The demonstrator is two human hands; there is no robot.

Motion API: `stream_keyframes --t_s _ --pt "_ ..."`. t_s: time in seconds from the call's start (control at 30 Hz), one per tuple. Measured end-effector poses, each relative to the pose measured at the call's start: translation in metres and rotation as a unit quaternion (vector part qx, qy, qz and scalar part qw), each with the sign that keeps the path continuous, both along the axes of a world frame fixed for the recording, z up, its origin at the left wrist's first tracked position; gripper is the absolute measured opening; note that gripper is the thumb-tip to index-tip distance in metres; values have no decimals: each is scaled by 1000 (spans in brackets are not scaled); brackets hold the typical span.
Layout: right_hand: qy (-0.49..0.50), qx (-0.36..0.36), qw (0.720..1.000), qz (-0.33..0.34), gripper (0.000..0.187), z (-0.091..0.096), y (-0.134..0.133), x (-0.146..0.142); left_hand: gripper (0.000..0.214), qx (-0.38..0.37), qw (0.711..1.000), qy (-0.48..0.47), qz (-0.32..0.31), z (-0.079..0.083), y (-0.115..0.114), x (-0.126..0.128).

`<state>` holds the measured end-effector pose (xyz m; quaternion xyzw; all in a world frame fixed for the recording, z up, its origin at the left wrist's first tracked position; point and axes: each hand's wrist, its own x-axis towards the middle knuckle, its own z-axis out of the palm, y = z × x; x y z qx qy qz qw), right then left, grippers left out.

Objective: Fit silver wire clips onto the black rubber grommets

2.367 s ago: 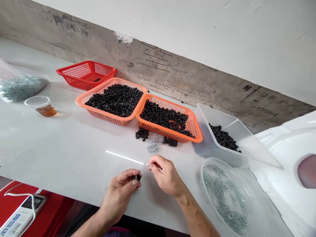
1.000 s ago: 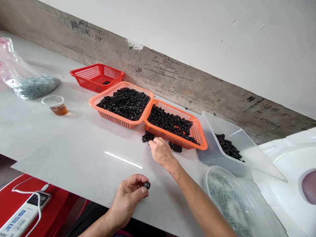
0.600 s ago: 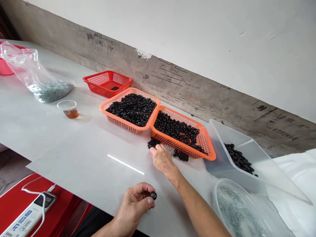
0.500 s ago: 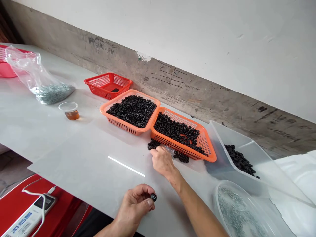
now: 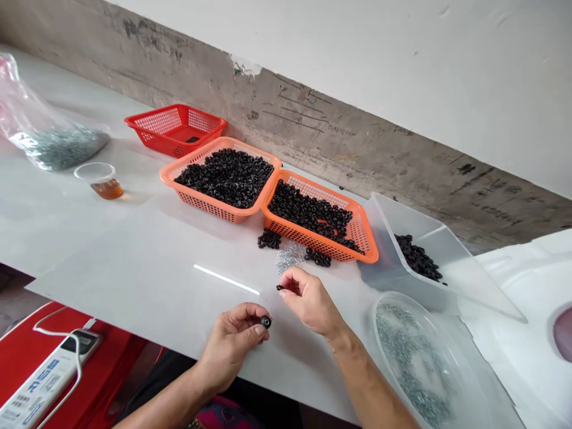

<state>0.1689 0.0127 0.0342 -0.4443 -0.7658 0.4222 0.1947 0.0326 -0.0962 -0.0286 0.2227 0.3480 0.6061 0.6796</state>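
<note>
Head view: you're pinching black grommet in left hand; right hand is drawing back from washer pile, fingertips pinching tiny washer, near grommet, not yet on it.

Small workshop: orange baskets of black rings (scuffed concrete wall behind).

on my feed the left forearm and right forearm come in bare, and the left hand and right hand are bare as well. below the table edge i get dark clothing, with a patch of pink patterned fabric at the bottom of the frame. a small item shows by the left forearm, too small for me to tell.
</note>
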Motion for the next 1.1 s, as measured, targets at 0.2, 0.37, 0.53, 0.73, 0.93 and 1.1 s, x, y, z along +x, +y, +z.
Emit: stream_keyframes --t_s 0.2,0.37,0.53,0.73,0.93,1.1 --pt "63 -100 992 44 13 -2 -17 7 12 1 1000 11 0 6 1 -1" --pt "82 -109 989 50 11 -3 -26 12 12 -7 1000 22 19 7 2 1" --pt "76 -108 989 72 11 0 -33 11 13 -9 999 25 27 4 2 2" --pt "61 -60 993 82 14 -2 -33 11 15 -9 998 35 47 3 2 5" --pt "25 -7 997 71 14 -2 -35 11 16 -5 997 59 59 1 3 7" --pt "9 4 998 65 10 1 -37 10 15 -4 996 61 62 1 3 7"
